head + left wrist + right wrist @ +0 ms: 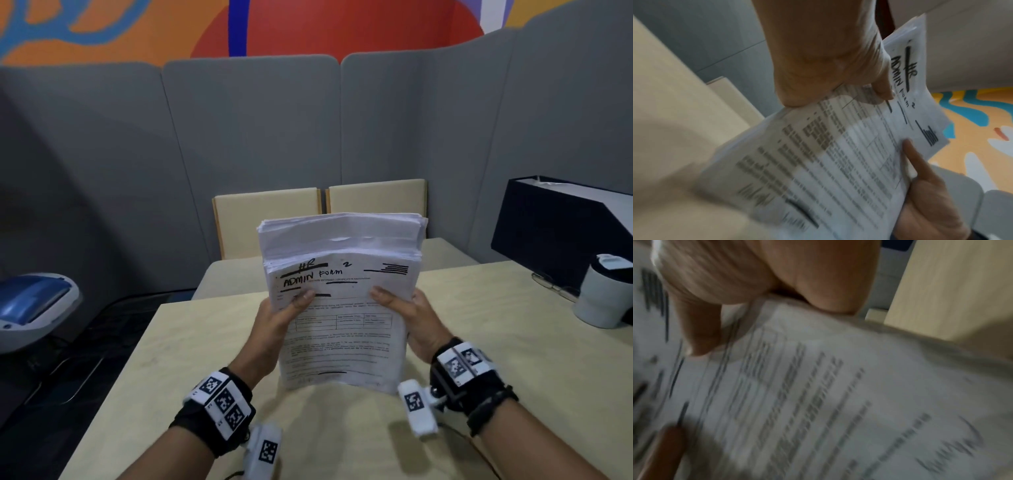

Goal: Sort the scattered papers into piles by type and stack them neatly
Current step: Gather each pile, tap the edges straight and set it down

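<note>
Both hands hold 1 thick stack of papers (pixel 342 301) upright over the counter (pixel 496 342), bottom edge at or just above the surface; contact can't be confirmed. Left hand (pixel 277 329) grip is clamped on the stack's left edge, thumb across the front sheet. Right hand (pixel 407 318) grip is clamped on the right edge, thumb on the front too. The front sheet is a printed form with "ADMIN FORM" handwritten over a struck-out "HR".

Likely step: squaring the stack, or reading the top sheet to decide its pile.

Risks:
- Top edges are stepped and uneven. If either grip loosens while the stack is tilted, inner sheets could slide out and fan across the counter.
- Thick stack, only thumbs on the front: back sheets may sag or bend.
- A lidded cup (pixel 603 294) and glasses (pixel 555 284) sit at the counter's right; a wide swing with the stack could knock them.
</note>
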Demonstrator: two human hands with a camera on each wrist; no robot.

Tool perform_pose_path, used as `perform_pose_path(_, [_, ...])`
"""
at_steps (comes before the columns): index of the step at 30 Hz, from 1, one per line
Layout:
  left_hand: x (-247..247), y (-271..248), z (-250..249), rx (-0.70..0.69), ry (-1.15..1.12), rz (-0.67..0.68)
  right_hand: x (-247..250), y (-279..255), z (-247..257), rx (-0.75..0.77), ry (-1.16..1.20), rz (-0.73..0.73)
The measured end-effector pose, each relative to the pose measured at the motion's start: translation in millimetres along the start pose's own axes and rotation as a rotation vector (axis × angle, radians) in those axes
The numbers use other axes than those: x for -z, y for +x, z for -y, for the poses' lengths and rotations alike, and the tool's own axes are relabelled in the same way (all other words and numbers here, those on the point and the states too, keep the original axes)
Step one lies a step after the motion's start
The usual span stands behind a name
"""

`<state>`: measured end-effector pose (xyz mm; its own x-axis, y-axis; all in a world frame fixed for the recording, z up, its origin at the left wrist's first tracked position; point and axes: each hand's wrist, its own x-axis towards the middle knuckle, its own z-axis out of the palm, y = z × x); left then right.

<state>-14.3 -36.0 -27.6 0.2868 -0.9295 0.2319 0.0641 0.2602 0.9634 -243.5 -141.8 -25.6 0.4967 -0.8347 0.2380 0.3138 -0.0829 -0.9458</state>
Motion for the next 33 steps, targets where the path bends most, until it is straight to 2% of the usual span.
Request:
perform_pose_path(2, [-2.9, -2.2, 11.8, 0.035, 0.017, -0.031, -10.9, -1.7, -11.9, 0.025, -0.05, -0.075])
perform_pose_path(4, [-6.6, -1.0, 14.8, 0.044, 0.016, -0.137, -21.8, 1.5, -13.7, 0.068, -0.075, -0.155])
perform_pose_path(6, [-10.5, 2.7, 10.6, 0.037, -0.044, -0.242, -29.6, 7.5, -9.3, 0.118, -0.1, -0.201])
perform_pose_path(8, [-13.9, 5.4, 4.1, 0.013, -0.089, -0.279, -33.4, 14.2, -4.6, 0.19, -0.135, -0.22])
perform_pose_path(11, [-13.3, 4.0, 3.6, -0.02, -0.063, -0.238, -30.6, 20.3, -6.5, 0.214, -0.138, -0.217])
perform_pose_path(15, [-3.1, -7.4, 32.0, 0.075, 0.06, -0.153, -10.1, 14.8, -46.0, -0.002, -0.216, -0.143])
perform_pose_path(17, [-0.1, -9.9, 40.2, 0.092, 0.096, -0.14, -6.0, 7.9, -58.0, -0.038, -0.211, -0.118])
perform_pose_path(22, [1.4, -1.5, 31.4, 0.052, 0.066, -0.162, -7.5, 12.8, -47.4, 0.064, -0.256, -0.131])
perform_pose_path(28, [17.4, -13.2, 50.2, 0.13, 0.178, -0.022, -0.7, 1.5, -51.3, -0.011, -0.278, -0.031])
perform_pose_path(33, [17.3, -11.9, 52.2, 0.149, 0.148, -0.024, -8.3, 6.5, -37.0, 0.115, -0.208, -0.166])
